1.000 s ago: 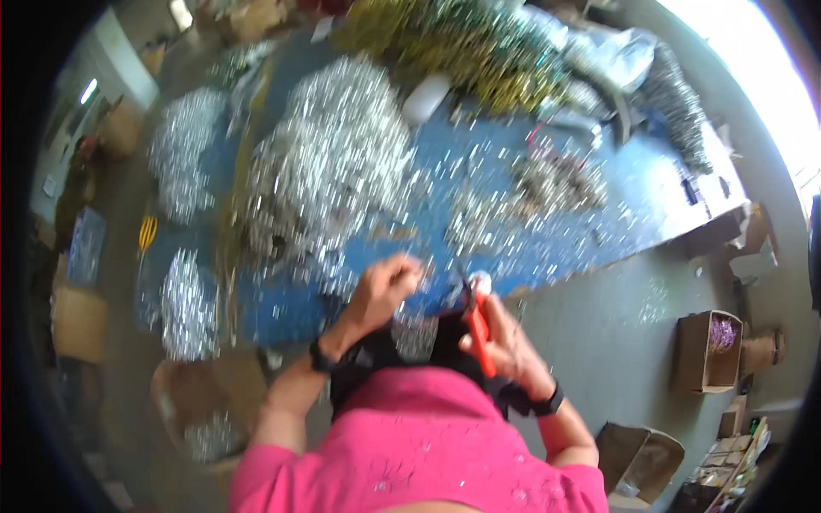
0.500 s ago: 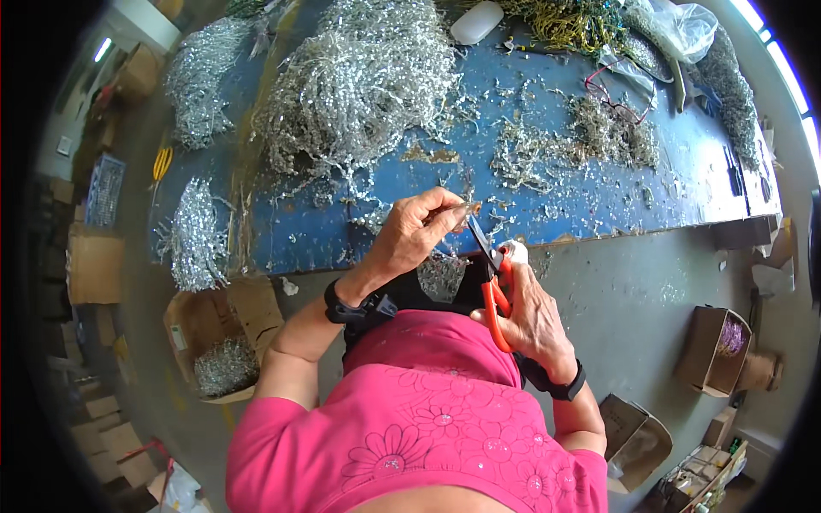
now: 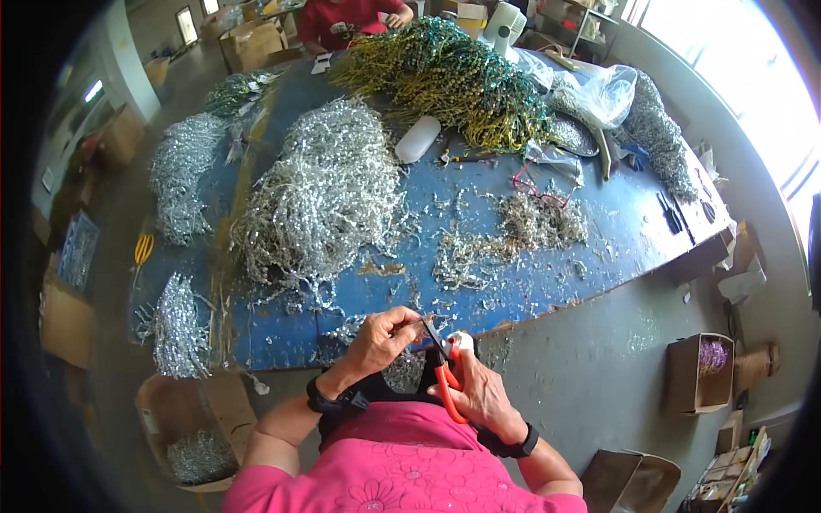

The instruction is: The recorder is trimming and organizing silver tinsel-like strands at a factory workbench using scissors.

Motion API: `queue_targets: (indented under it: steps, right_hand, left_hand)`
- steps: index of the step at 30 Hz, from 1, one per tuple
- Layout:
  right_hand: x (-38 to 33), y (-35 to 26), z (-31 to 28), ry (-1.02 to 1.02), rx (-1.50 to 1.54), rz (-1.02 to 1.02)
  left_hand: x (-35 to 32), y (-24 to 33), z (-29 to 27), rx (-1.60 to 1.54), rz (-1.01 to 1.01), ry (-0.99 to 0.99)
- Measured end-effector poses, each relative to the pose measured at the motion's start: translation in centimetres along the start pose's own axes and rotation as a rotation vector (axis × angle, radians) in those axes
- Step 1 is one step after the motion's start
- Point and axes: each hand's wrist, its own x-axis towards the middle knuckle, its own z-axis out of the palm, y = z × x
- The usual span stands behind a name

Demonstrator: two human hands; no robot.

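My left hand [image 3: 376, 346] is closed in a pinch at the table's near edge. What its fingertips hold is small and partly hidden; a reddish-brown bit shows beside them. In my right hand [image 3: 483, 393] is a pair of scissors [image 3: 445, 392] with orange handles, their dark blades pointing up at the left fingertips. A white wrapping covers a fingertip of that hand. Beyond my hands, a big heap of silver tinsel strands [image 3: 321, 188] lies on the blue table [image 3: 410, 231]. Scattered silver clippings [image 3: 470, 256] lie to its right.
A smaller tinsel bundle [image 3: 177, 329] and yellow-handled scissors [image 3: 143, 250] lie at the left. Green-gold tinsel [image 3: 445, 77] covers the far side, near a white container [image 3: 418, 139] and red-framed glasses [image 3: 539, 188]. A co-worker in red [image 3: 355, 21] is beyond. Cardboard boxes [image 3: 192, 427] stand below.
The view has tipped upward, so the far end of the table and the co-worker now show. My hands stay together, with the scissors still at the left fingertips.
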Motion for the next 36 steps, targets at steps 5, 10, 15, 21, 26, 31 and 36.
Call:
queue_targets:
  steps: [5, 10, 15, 21, 26, 31, 36]
  right_hand:
    - [0.8, 1.3, 0.4, 0.03, 0.059, 0.065]
    - [0.7, 2.3, 1.4, 0.139, 0.119, -0.002]
    - [0.6, 2.8, 0.1, 0.103, 0.123, 0.025]
    - [-1.2, 2.2, -1.2, 0.036, 0.556, 0.067]
    - [-0.6, 3.8, -3.0, 0.092, 0.403, 0.133]
    - [0.2, 4.9, -3.2, 0.132, 0.332, 0.178]
    - [-0.3, 6.6, -0.6, 0.123, 0.584, 0.194]
  left_hand:
    - [1.0, 0.6, 0.0, 0.028, 0.019, 0.006]
    - [0.6, -1.0, 0.0, 0.126, 0.037, 0.004]
    - [0.4, -2.1, 0.1, 0.061, 0.074, 0.145]
    - [2.1, -2.2, -1.3, 0.15, 0.212, 0.203]
    - [3.0, -2.5, -3.1, 0.405, 0.464, 0.455]
    - [0.9, -0.3, -4.9, 0.789, 0.433, 0.341]
    - [-1.2, -2.0, -5.2, 0.881, 0.43, -0.047]
